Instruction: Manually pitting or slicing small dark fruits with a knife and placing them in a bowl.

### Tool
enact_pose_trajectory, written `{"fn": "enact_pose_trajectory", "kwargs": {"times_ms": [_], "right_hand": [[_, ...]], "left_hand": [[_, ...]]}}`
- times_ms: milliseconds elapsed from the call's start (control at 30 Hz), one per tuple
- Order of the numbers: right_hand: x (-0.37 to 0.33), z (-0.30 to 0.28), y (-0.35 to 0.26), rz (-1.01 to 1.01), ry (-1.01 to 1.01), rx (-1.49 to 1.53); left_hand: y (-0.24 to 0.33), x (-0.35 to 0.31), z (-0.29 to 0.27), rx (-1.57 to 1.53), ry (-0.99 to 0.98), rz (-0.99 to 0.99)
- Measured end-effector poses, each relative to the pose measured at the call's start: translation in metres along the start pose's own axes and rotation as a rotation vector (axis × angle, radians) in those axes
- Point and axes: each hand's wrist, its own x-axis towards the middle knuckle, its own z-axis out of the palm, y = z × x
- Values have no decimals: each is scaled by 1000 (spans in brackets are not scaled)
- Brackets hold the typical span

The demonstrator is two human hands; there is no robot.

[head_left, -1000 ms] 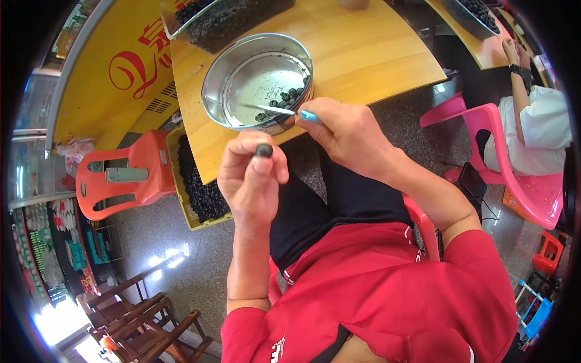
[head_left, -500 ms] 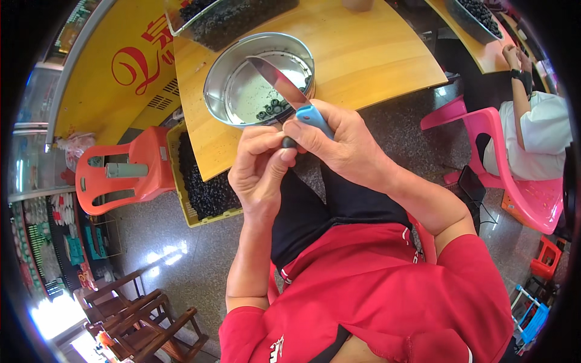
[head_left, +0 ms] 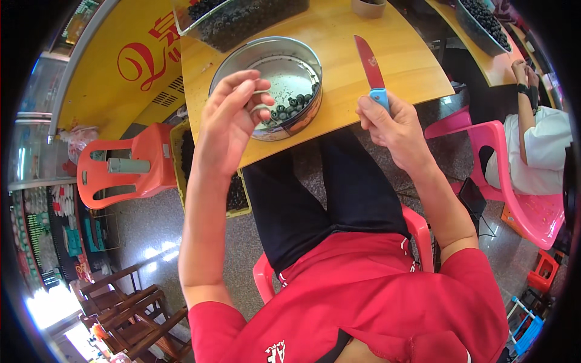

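Observation:
My right hand (head_left: pixel 392 128) is closed around the blue handle of a knife (head_left: pixel 371 63), whose reddish blade points up and away above the yellow table (head_left: pixel 348 78). My left hand (head_left: pixel 230 118) is raised at the near left rim of a round metal tin (head_left: pixel 266 41), its fingers curled loosely and apart. Nothing shows between those fingers. Inside the tin, small dark round pieces (head_left: pixel 293 107), some with a ringed end, lie heaped on the near right side, with dark specks scattered over the bottom.
A clear tub (head_left: pixel 242 27) of similar dark pieces stands at the table's far left. A small bowl (head_left: pixel 369 7) is beyond the knife. Under the table's left side sits a yellow crate (head_left: pixel 238 212) beside an orange chair (head_left: pixel 124 166). A person (head_left: pixel 535 136) sits on a pink chair (head_left: pixel 505 157) at right.
My hands have parted from a small dark round piece held between them. The left has moved left over the tin's rim; the right has swung right with the knife, now upright.

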Motion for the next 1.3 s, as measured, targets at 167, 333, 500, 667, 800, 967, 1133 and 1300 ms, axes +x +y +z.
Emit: {"fn": "enact_pose_trajectory", "kwargs": {"times_ms": [167,333,500,667,800,967,1133,1300], "right_hand": [[5,-4,4,13,-10,-27],[5,-11,7,42,1,-109],[10,-11,10,-15,-24,-157],[12,-4,6,-36,-52,-141],[15,20,-3,-120,-68,-90],[7,51,-18,-216,-128,36],[2,59,-21,-224,-208,-53],[-1,60,-18,-187,-213,-52]], "left_hand": [[-12,54,-11,964,-242,-77],[-29,75,-2,1515,-544,-31],[-31,88,-7,1473,-531,-19],[-15,65,-1,896,-399,-8],[-8,27,5,231,-271,-124],[-21,-14,18,-78,-212,-94],[-42,-32,14,-124,-172,32],[-55,-48,20,-73,-50,107]]}}
